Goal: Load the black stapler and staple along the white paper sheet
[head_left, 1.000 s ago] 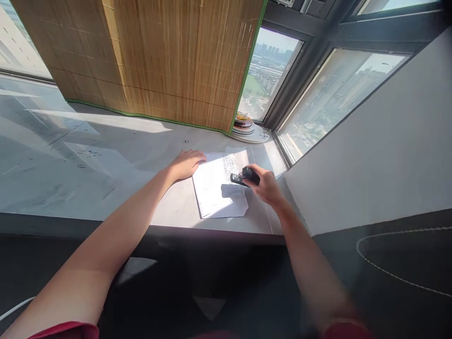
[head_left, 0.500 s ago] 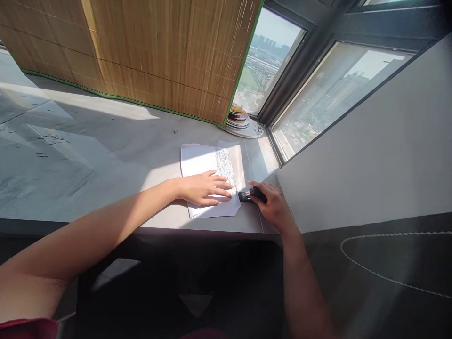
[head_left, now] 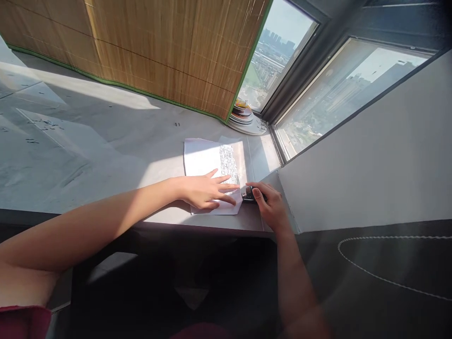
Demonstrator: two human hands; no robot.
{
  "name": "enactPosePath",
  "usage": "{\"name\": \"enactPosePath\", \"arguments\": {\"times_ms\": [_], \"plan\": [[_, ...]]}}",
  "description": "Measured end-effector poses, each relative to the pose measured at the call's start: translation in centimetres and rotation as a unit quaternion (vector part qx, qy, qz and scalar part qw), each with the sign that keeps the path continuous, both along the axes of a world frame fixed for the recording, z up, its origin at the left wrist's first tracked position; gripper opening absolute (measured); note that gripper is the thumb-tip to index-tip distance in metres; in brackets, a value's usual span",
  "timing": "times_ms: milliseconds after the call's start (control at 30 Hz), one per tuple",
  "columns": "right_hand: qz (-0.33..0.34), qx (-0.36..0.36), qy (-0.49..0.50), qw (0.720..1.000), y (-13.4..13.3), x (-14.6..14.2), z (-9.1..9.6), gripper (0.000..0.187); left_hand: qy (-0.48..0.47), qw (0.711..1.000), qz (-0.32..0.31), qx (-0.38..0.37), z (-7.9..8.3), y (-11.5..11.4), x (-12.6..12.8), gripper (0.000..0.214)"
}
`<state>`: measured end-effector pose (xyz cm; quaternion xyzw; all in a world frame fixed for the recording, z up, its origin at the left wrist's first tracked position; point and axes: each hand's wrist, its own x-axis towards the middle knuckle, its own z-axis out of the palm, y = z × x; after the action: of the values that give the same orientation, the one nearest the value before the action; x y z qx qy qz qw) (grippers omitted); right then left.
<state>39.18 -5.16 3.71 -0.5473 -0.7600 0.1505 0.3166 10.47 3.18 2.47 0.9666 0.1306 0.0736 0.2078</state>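
White sheets of paper [head_left: 201, 155] lie on the grey ledge, with a band of dense, short dark marks [head_left: 229, 162], apparently staples, along their right part. My left hand [head_left: 208, 190] rests flat on the paper, fingers spread, holding nothing. At the paper's right edge, my right hand [head_left: 270, 202] is wrapped around a black stapler [head_left: 249, 194]. The stapler's front end meets the sheet's edge near my left fingertips. Most of its body is hidden by my right fingers.
Loose staples [head_left: 49, 124] are scattered on the ledge [head_left: 116, 155] at left, with a couple near the middle. Stacked plates [head_left: 243, 117] stand in the window corner beside a bamboo blind [head_left: 158, 52]. A white wall [head_left: 367, 150] bounds the right side. A twisted cord [head_left: 381, 238] lies lower right.
The stapler has moved slightly left and its front now reaches the paper's edge. My left fingers have spread wider. The whole view has shifted a little.
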Motion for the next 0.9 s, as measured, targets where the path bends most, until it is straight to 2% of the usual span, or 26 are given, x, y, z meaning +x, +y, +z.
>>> {"name": "enactPosePath", "arguments": {"times_ms": [200, 467, 567, 733, 900], "plan": [[-0.054, -0.029, 0.037, 0.997, 0.5, 0.1, -0.3, 0.053, -0.005, 0.999, 0.017, 0.031, 0.0, -0.6, 0.4, 0.065], [-0.135, 0.022, -0.025, 0.99, 0.2, -2.0, -1.4, 0.059, 0.057, 0.997, 0.028, 0.043, -0.1, -1.7, 0.7, 0.062], [-0.147, 0.036, -0.018, 0.988, -0.1, -3.7, -1.3, 0.051, 0.051, 0.997, 0.019, 0.047, -0.3, -1.8, 0.8, 0.062], [-0.162, 0.086, 0.041, 0.982, -0.6, -6.0, -1.1, 0.027, 0.01, 1.0, 0.029, 0.006, -0.3, -1.9, 1.0, 0.062], [-0.188, 0.131, 0.02, 0.973, -0.8, -6.7, -1.3, 0.031, -0.021, 0.999, 0.03, -0.017, -0.3, -1.9, 1.1, 0.062]]}}
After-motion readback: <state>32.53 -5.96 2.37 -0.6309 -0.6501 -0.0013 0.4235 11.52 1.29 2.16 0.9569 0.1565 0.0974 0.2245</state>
